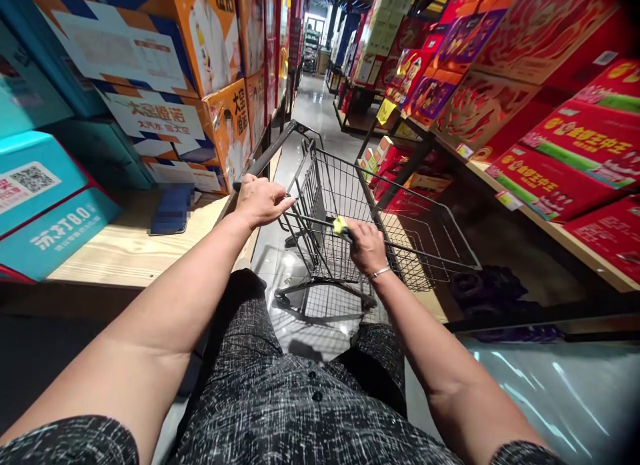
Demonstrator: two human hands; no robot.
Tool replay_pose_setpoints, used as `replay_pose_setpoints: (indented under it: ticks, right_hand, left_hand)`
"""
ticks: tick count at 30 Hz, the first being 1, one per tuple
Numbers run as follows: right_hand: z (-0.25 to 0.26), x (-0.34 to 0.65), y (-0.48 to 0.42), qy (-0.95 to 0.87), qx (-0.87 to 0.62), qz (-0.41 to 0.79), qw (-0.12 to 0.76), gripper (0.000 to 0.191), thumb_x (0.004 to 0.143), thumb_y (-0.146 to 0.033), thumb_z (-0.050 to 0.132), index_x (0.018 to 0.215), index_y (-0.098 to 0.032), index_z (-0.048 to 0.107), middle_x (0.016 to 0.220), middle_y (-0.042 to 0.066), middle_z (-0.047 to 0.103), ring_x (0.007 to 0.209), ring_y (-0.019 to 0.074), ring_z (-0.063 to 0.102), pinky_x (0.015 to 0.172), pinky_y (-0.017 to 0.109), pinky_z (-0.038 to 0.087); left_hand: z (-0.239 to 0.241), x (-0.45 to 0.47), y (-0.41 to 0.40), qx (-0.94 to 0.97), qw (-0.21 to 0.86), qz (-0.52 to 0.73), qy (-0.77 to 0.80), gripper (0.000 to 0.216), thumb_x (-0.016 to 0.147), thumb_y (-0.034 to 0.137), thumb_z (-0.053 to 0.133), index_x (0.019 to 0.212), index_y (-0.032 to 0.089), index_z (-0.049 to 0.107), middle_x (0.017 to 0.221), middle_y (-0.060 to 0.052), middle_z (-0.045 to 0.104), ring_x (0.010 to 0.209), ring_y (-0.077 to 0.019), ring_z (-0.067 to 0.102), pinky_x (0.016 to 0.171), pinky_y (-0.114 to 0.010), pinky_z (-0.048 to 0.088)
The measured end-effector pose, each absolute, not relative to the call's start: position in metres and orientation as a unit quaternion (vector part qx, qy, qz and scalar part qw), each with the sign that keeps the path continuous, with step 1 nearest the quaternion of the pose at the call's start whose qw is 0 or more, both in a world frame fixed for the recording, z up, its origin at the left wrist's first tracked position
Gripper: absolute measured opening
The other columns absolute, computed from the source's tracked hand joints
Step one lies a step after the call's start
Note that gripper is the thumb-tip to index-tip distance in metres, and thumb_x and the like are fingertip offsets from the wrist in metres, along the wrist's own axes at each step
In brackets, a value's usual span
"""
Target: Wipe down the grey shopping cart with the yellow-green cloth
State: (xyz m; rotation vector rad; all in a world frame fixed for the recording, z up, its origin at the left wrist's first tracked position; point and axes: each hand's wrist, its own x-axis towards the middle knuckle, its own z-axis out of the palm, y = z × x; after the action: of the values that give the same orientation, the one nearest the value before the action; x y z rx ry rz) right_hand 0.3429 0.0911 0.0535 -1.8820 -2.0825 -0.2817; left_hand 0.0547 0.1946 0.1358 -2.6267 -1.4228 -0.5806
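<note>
A black wire shopping cart [345,178] stands turned sideways in front of my legs, its basket holding nothing that I can see. My left hand [261,199] is closed over the cart's frame beside the lower end of its dark handle [273,148]. Across the near side rail lies my right hand [369,247], its fingers curled round a small yellow-green and black object [341,226]. That object's kind is unclear, and my fingers cover much of it; it touches the rail or sits very close to it. A bracelet circles my right wrist.
Stacked orange drink cartons [220,131] and turquoise boxes [50,198] stand on a wooden shelf [130,245] at left, with a blue flat object [173,211] near its edge. Red cartons [560,158] fill the right shelf. A shiny-floored aisle [320,95] runs ahead between shelves.
</note>
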Motion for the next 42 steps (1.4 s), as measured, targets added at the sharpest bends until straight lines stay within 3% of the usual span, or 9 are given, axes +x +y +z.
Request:
replay_pose_setpoints:
  ticks: [5, 9, 12, 16, 23, 28, 31, 36, 42]
  right_hand:
    - [0.056, 0.389, 0.082, -0.694, -0.698, -0.043, 0.173, 0.064, 0.070, -0.008, 0.050, 0.132, -0.021, 0.058, 0.124, 0.009, 0.064, 0.109, 0.0271, 0.054, 0.091, 0.038, 0.044]
    - [0.081, 0.390, 0.110, -0.704, -0.667, 0.138, 0.204, 0.062, 0.065, -0.010, 0.051, 0.126, -0.023, 0.060, 0.107, 0.005, 0.068, 0.097, 0.0234, 0.060, 0.088, 0.037, 0.049]
    - [0.100, 0.364, 0.146, -0.710, -0.602, 0.225, 0.286, 0.081, 0.066, -0.014, 0.054, 0.146, -0.022, 0.040, 0.124, 0.007, 0.062, 0.104, 0.0227, 0.060, 0.090, 0.038, 0.051]
    - [0.110, 0.319, 0.215, -0.724, -0.577, 0.152, 0.346, 0.095, 0.069, -0.011, 0.051, 0.157, -0.021, 0.016, 0.147, 0.011, 0.042, 0.125, 0.0233, 0.049, 0.104, 0.040, 0.045]
    - [0.074, 0.276, 0.314, -0.658, -0.687, 0.090, 0.294, 0.085, 0.072, -0.004, 0.047, 0.153, -0.015, 0.023, 0.136, 0.016, 0.043, 0.127, 0.0257, 0.048, 0.108, 0.047, 0.044]
    - [0.064, 0.272, 0.289, -0.767, -0.574, 0.143, 0.249, 0.089, 0.069, -0.002, 0.052, 0.154, -0.017, 0.028, 0.141, 0.016, 0.040, 0.129, 0.0263, 0.046, 0.112, 0.049, 0.040]
    - [0.070, 0.291, 0.257, -0.824, -0.459, 0.282, 0.172, 0.068, 0.076, -0.012, 0.057, 0.143, -0.023, 0.047, 0.133, 0.010, 0.052, 0.118, 0.0228, 0.055, 0.105, 0.045, 0.048]
    - [0.057, 0.325, 0.212, -0.670, -0.511, 0.495, 0.211, 0.061, 0.070, -0.020, 0.062, 0.130, -0.026, 0.056, 0.106, 0.003, 0.067, 0.083, 0.0172, 0.064, 0.075, 0.034, 0.059]
    - [0.045, 0.315, 0.187, -0.579, -0.548, 0.515, 0.315, 0.058, 0.065, -0.020, 0.062, 0.123, -0.025, 0.055, 0.108, 0.002, 0.068, 0.087, 0.0164, 0.063, 0.070, 0.027, 0.054]
  left_hand:
    - [0.136, 0.056, 0.191, -0.858, 0.044, -0.205, -0.468, 0.050, 0.095, 0.056, 0.037, 0.074, 0.026, 0.072, 0.086, -0.007, 0.075, 0.093, -0.0280, 0.062, 0.092, -0.049, 0.031]
    - [0.137, 0.059, 0.189, -0.859, 0.057, -0.184, -0.474, 0.050, 0.095, 0.055, 0.038, 0.075, 0.026, 0.073, 0.082, -0.007, 0.075, 0.088, -0.0276, 0.063, 0.088, -0.048, 0.033]
    - [0.136, 0.059, 0.189, -0.860, 0.067, -0.185, -0.471, 0.050, 0.095, 0.054, 0.037, 0.077, 0.026, 0.074, 0.082, -0.007, 0.075, 0.086, -0.0275, 0.063, 0.087, -0.048, 0.033]
    - [0.133, 0.057, 0.194, -0.860, 0.064, -0.203, -0.463, 0.055, 0.098, 0.056, 0.032, 0.077, 0.027, 0.075, 0.085, -0.006, 0.076, 0.088, -0.0276, 0.063, 0.089, -0.050, 0.032]
    - [0.128, 0.048, 0.219, -0.850, 0.034, -0.233, -0.470, 0.048, 0.094, 0.051, 0.040, 0.073, 0.028, 0.076, 0.079, -0.005, 0.075, 0.087, -0.0284, 0.062, 0.093, -0.053, 0.029]
    - [0.125, 0.036, 0.253, -0.839, 0.037, -0.239, -0.487, 0.037, 0.086, 0.041, 0.046, 0.068, 0.028, 0.076, 0.068, -0.002, 0.070, 0.086, -0.0271, 0.059, 0.097, -0.054, 0.027]
    - [0.126, 0.026, 0.270, -0.842, 0.034, -0.231, -0.487, 0.036, 0.086, 0.039, 0.046, 0.067, 0.026, 0.073, 0.070, 0.000, 0.069, 0.092, -0.0249, 0.056, 0.101, -0.053, 0.027]
    - [0.116, 0.023, 0.285, -0.817, 0.029, -0.278, -0.505, 0.029, 0.089, 0.035, 0.045, 0.093, 0.023, 0.072, 0.113, -0.002, 0.068, 0.123, -0.0280, 0.045, 0.115, -0.054, 0.017]
    - [0.098, 0.033, 0.302, -0.744, -0.025, -0.331, -0.580, 0.058, 0.093, 0.039, 0.048, 0.148, 0.027, 0.039, 0.162, -0.006, 0.024, 0.153, -0.0339, -0.001, 0.123, -0.057, -0.001]
